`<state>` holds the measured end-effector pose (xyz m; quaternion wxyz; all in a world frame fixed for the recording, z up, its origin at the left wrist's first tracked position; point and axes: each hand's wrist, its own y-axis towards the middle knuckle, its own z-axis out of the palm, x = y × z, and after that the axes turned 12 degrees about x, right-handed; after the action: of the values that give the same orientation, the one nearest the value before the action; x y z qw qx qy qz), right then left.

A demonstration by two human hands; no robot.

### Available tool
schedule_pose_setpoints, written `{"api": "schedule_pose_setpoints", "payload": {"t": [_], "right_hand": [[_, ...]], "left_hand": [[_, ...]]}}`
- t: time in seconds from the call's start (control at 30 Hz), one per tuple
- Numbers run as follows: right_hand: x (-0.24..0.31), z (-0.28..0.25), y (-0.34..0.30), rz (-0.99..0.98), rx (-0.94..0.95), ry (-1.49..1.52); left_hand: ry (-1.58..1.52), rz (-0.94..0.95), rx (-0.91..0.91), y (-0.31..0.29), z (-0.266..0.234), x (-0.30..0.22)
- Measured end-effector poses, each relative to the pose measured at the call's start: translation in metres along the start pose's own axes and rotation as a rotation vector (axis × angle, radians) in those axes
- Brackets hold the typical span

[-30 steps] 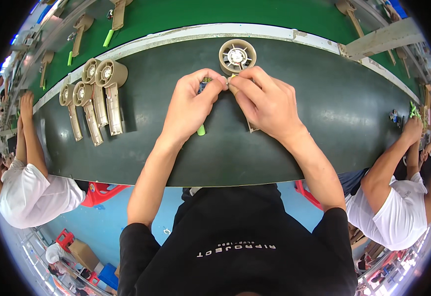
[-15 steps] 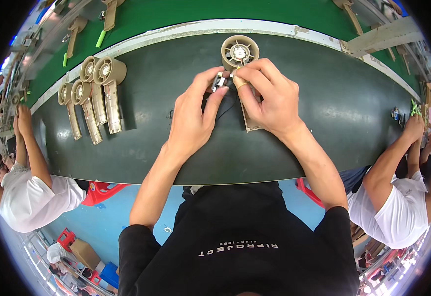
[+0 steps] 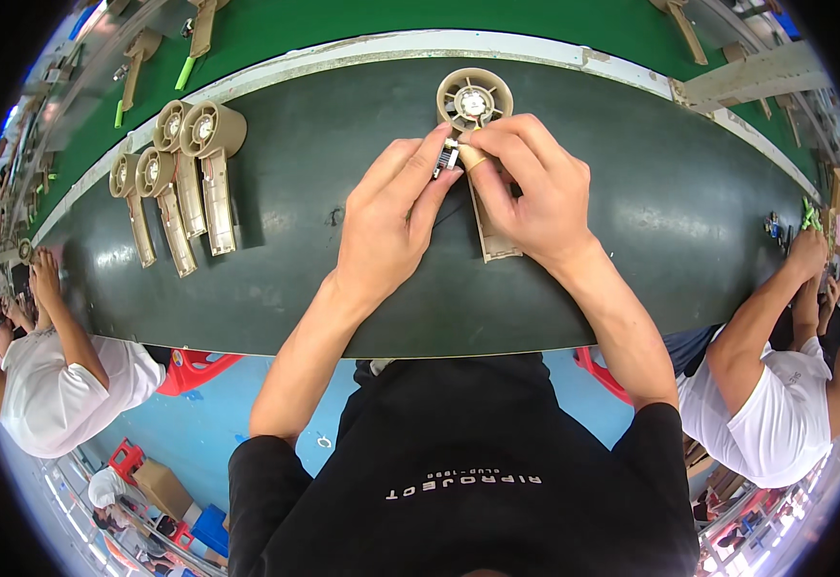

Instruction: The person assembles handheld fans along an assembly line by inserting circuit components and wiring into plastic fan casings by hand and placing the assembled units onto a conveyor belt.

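Between the thumb and fingers of my left hand (image 3: 382,216) is a small circuit board (image 3: 445,161) with black and silvery parts. My right hand (image 3: 533,192) pinches a small white wire plug (image 3: 460,143) against the board's upper end; whether it is seated I cannot tell. Under both hands lies a beige handheld fan housing (image 3: 475,101), its round head at the far side with a motor hub inside. Its long open handle (image 3: 498,246) points toward me, partly covered by my right hand. A thin dark wire hangs near my left fingers.
Several similar beige fan housings (image 3: 204,135) lie on the dark table (image 3: 295,308) at the left. Beyond a pale rail (image 3: 343,48) runs a green conveyor (image 3: 343,17) carrying more fan parts. A co-worker in white (image 3: 74,389) sits left, another (image 3: 766,413) right.
My left hand has moved right and slightly up, bringing the circuit board up to the plug in my right hand. The gap between them has closed.
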<state>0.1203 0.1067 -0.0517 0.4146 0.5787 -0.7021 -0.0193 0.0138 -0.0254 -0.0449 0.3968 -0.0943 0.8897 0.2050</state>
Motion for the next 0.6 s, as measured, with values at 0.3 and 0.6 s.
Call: {"api": "schedule_pose_setpoints", "payload": {"t": [0.3, 0.6], "right_hand": [[-0.003, 0.001, 0.002, -0.12, 0.016, -0.09], [-0.009, 0.001, 0.002, -0.174, 0.019, -0.064]], "left_hand": [[0.033, 0.032, 0.058, 0.002, -0.006, 0.006], [-0.047, 0.02, 0.207, 0.009, -0.018, 0.006]]}}
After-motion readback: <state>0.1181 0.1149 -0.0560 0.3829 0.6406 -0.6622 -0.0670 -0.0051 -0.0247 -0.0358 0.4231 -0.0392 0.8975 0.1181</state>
